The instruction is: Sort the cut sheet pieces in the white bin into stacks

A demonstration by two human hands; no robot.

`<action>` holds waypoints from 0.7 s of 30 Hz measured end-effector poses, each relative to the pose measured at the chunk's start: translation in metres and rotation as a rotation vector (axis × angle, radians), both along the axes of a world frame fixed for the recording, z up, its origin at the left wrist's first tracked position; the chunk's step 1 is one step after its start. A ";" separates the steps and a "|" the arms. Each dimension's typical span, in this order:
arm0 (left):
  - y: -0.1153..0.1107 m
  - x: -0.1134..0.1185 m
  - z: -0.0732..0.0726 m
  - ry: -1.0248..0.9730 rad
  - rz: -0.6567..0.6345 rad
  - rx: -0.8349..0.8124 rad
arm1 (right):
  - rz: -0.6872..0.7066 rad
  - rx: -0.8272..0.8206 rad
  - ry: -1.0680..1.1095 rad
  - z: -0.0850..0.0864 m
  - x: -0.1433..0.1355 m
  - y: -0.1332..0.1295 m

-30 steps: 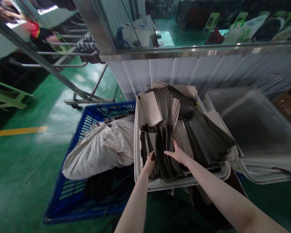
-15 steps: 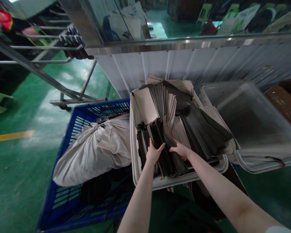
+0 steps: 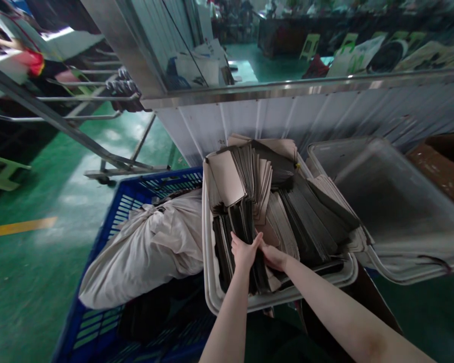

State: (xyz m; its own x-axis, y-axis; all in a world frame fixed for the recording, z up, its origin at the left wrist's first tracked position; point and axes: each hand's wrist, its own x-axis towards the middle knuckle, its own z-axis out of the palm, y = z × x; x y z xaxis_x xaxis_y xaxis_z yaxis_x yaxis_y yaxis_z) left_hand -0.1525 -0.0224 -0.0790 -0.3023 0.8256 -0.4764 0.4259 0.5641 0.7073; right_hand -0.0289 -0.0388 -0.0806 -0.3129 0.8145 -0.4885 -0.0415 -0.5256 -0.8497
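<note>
A white plastic bin (image 3: 209, 282) is packed with bundles of thin flat sheets. Some sheets are pale beige (image 3: 230, 174), others dark grey (image 3: 306, 212). Near the bin's front left, a narrow stack of dark sheets (image 3: 242, 219) stands on edge. My left hand (image 3: 245, 252) grips this stack from its left side, thumb towards the right hand. Pressed against the stack's right side is my right hand (image 3: 274, 257), its fingers partly hidden behind the sheets. The two hands nearly meet at the thumbs.
To the left, a blue crate (image 3: 117, 201) holds a pale cloth sack (image 3: 147, 252). A translucent tub (image 3: 386, 191) and a brown container (image 3: 442, 161) stand at right. Behind are a ribbed wall (image 3: 242, 118) and a metal rack (image 3: 71, 128). A person (image 3: 15, 35) sits at far left.
My right hand has moved left and down, closer to my left hand. The curved sheets it held are now beside the dark stack, and beige sheets show behind. The view has tilted up slightly.
</note>
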 end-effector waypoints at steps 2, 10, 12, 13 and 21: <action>0.002 0.004 0.000 0.054 0.005 -0.019 | 0.053 0.026 -0.062 -0.002 0.007 0.001; -0.003 0.002 -0.004 0.209 -0.007 0.064 | -0.078 0.283 -0.510 0.010 0.010 0.155; -0.003 0.001 -0.007 0.200 -0.007 0.077 | -0.069 0.337 -0.608 0.014 -0.007 0.216; -0.004 0.000 -0.009 0.191 -0.008 0.085 | -0.062 0.343 -0.662 0.016 -0.018 0.242; -0.003 0.004 -0.015 0.297 -0.003 0.085 | -0.155 0.208 -1.115 0.003 -0.079 0.338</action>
State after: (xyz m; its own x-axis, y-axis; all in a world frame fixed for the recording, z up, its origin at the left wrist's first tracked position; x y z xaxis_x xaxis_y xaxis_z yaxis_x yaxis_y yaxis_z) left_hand -0.1480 -0.0259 -0.0938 -0.4155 0.8597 -0.2970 0.6228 0.5069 0.5960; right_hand -0.1077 0.2991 -0.0779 0.3208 0.9040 -0.2827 0.7379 -0.4256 -0.5237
